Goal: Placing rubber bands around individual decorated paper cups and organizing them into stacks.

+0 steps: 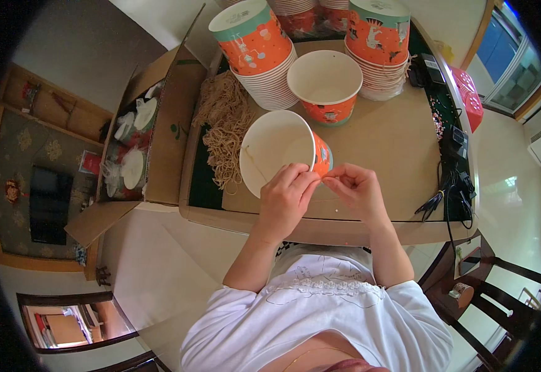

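A paper bucket, orange outside with a white inside, lies tilted on its side near the table's front, its mouth toward the left. My left hand is closed on its rim, fingertips at the outer wall. Close beside those fingers, my right hand pinches thumb and forefinger together against the bucket's side; whatever is between them is too small to make out. A thin beige cord runs along the inside of the bucket. To the left lies a tangled heap of beige cords.
Another orange paper bucket stands upright behind. Tall bucket stacks rise at back left and back right. An open cardboard box with wrapped buckets is beside the table's left edge. Black cables lie along the right edge.
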The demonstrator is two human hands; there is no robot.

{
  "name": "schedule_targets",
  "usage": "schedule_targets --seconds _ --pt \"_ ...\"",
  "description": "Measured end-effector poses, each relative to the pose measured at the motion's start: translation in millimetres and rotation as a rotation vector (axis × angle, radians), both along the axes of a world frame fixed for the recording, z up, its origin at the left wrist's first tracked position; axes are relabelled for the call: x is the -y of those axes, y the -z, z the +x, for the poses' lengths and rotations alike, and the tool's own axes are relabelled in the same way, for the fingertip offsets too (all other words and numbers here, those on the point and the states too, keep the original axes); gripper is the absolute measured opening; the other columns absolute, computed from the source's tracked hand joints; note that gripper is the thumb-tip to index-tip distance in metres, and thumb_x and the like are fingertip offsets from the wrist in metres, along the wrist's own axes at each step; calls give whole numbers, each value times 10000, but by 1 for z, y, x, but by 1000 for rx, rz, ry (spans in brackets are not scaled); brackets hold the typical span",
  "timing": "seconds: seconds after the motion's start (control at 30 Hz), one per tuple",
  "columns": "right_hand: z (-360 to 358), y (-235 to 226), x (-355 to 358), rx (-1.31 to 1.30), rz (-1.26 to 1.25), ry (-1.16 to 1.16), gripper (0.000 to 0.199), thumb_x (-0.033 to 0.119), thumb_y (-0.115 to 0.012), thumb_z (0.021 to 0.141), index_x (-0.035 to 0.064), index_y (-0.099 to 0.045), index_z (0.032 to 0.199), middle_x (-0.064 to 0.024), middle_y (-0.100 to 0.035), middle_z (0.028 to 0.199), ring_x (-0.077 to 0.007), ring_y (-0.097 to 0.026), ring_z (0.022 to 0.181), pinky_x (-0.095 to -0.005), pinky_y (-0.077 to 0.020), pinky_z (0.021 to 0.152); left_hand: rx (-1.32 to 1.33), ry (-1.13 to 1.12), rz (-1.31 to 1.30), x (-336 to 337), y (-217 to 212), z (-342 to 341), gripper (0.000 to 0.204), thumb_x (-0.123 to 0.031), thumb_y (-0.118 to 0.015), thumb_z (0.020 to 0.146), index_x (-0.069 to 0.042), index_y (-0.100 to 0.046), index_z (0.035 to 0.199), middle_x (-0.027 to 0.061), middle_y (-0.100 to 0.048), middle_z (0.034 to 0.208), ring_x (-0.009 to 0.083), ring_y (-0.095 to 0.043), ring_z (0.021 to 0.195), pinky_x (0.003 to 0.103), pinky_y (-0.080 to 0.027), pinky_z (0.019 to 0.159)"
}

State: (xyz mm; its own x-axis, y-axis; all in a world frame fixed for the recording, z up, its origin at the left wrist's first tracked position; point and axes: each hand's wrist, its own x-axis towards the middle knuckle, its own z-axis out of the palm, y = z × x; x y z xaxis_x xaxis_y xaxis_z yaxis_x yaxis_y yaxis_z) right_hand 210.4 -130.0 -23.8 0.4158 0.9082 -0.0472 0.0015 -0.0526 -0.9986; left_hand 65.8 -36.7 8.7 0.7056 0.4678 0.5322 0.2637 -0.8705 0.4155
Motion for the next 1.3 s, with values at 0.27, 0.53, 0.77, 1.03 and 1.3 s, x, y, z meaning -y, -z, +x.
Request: schedule_targets --seconds 0.27,0.53,0.77,1.03,1.3 --pt "-5 13 -7 -35 200 59 43 13 -668 833 2 -640 864 34 -521 745 -30 -478 678 -188 -379 580 19 -2 -110 0 0 0 142 -57 -690 789 -76 -626 915 59 -603 917 240 -617 803 360 -516 666" --pt "-9 10 -12 27 320 79 75 -63 -628 797 -24 -611 859 -72 -535 1040 -132 -582 980 -274 -508 887 8 -71 -419 1 2 -4 179 -18 -678 773 -32 -632 945 108 -642 829 239 -622 697 344 -499 640" --pt "-17 9 -16 144 360 197 108 -37 -687 758 -13 -602 820 -101 -573 971 -163 -608 876 -260 -501 778 32 -89 -473 1 1 -4 199 -24 -664 790 -8 -655 988 96 -660 844 162 -585 646 288 -471 583" --pt "-20 7 -16 218 370 244 116 -34 -688 765 -14 -600 838 -107 -583 954 -170 -619 864 -271 -521 753 28 -75 -544 3 -2 -3 333 -24 -647 786 -19 -617 1117 105 -662 895 189 -627 713 303 -492 580" --pt "-20 6 -17 237 358 249 108 -18 -690 773 -7 -605 839 -109 -598 943 -187 -622 860 -285 -520 755 3 -67 -522 3 -2 -3 352 -16 -647 780 -21 -609 1130 100 -668 905 186 -638 740 301 -493 581"
